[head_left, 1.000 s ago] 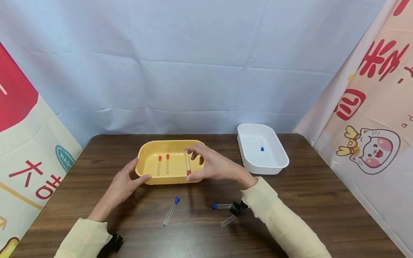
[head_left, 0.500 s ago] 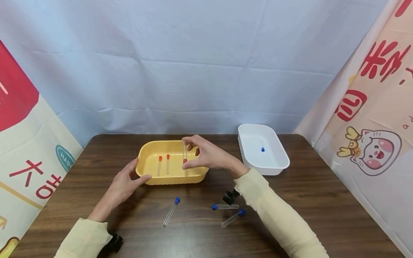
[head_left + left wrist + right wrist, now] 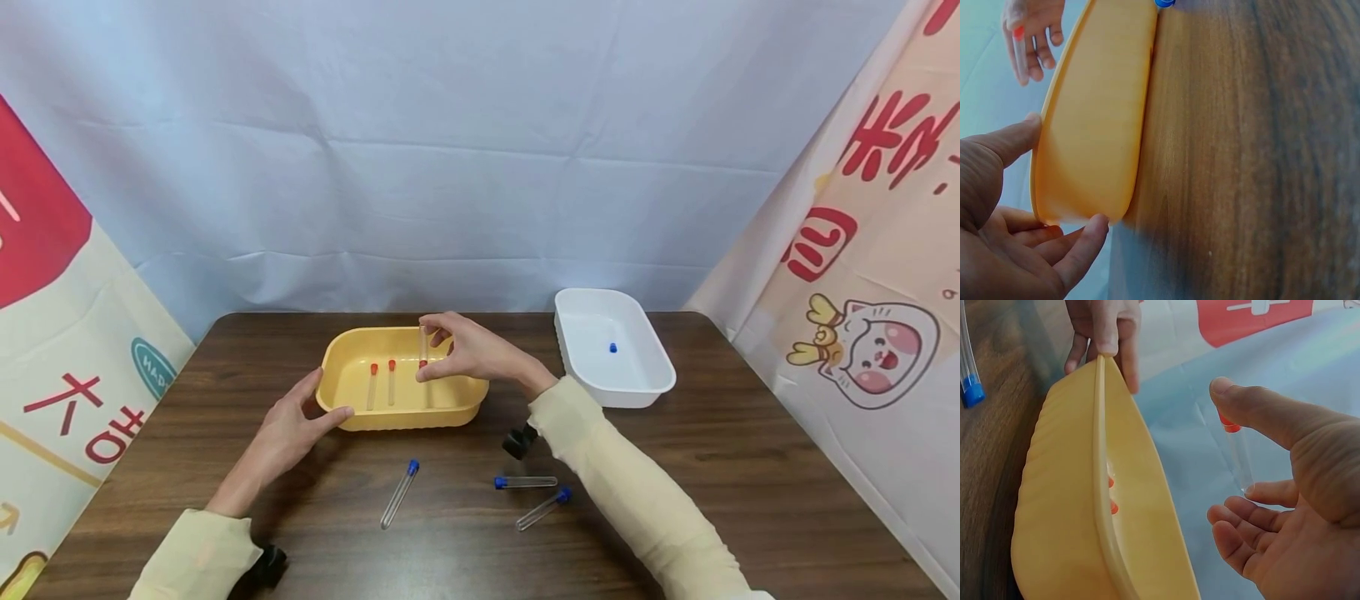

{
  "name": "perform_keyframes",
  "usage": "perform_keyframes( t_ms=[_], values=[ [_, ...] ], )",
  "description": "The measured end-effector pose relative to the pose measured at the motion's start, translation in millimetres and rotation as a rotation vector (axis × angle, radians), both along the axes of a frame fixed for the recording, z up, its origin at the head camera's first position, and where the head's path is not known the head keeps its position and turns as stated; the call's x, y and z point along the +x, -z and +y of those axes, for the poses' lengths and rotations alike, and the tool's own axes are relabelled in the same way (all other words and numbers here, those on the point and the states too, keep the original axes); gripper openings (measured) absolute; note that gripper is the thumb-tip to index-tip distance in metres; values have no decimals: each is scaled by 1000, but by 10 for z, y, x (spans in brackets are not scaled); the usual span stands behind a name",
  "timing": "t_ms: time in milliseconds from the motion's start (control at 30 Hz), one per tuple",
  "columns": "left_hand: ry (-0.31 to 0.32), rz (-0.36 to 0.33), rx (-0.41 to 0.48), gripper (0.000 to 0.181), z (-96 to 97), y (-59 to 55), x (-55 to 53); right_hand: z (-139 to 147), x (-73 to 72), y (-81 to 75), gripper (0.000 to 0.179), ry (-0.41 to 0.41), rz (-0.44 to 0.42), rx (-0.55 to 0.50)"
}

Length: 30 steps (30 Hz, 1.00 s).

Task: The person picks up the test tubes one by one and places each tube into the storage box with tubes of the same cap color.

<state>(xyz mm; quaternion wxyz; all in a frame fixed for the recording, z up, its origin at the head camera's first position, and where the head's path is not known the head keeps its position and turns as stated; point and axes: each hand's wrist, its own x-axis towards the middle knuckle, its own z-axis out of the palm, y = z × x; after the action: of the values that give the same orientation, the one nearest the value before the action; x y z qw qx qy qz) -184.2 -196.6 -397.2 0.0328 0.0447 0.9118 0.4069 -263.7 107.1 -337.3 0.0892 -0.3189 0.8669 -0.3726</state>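
My left hand (image 3: 288, 433) holds the left end of the yellow tray (image 3: 412, 420), thumb on its front rim and fingers around the end. Above the tray's right half, my right hand (image 3: 480, 350) pinches a clear test tube (image 3: 1239, 456) lengthwise. Its red cap (image 3: 1230, 425) is against the thumb and its rounded bottom against a fingertip, with the other fingers loosely bent. Two more red-capped test tubes, one left (image 3: 372, 390) and one right (image 3: 392, 385), lie side by side in the tray.
A white tray (image 3: 626, 398) stands back right, with a blue-capped tube (image 3: 612, 347) inside, its clear part hard to see. Blue-capped test tubes (image 3: 399, 497) lie on the wooden table (image 3: 322, 542), one in front of the yellow tray and two (image 3: 528, 482) nearer the right forearm. A cloth hangs behind.
My right hand has lifted the red-capped test tube and shifted it back and left over the yellow tray. The left hand has kept its place on the tray.
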Motion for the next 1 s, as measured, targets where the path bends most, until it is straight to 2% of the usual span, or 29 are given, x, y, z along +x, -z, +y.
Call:
perform_keyframes(
  t_ms=[500,733,1000],
  values=[
    [-10,-23,-4,98,-3,6,-6,-118,-233,231,89,-40,-87,-2],
    [-1,-14,-1,97,-13,12,2,-179,-273,327,91,-39,-138,-10],
    [5,-23,-2,97,-18,17,-3,-231,-316,408,92,-58,-122,10]
  ],
)
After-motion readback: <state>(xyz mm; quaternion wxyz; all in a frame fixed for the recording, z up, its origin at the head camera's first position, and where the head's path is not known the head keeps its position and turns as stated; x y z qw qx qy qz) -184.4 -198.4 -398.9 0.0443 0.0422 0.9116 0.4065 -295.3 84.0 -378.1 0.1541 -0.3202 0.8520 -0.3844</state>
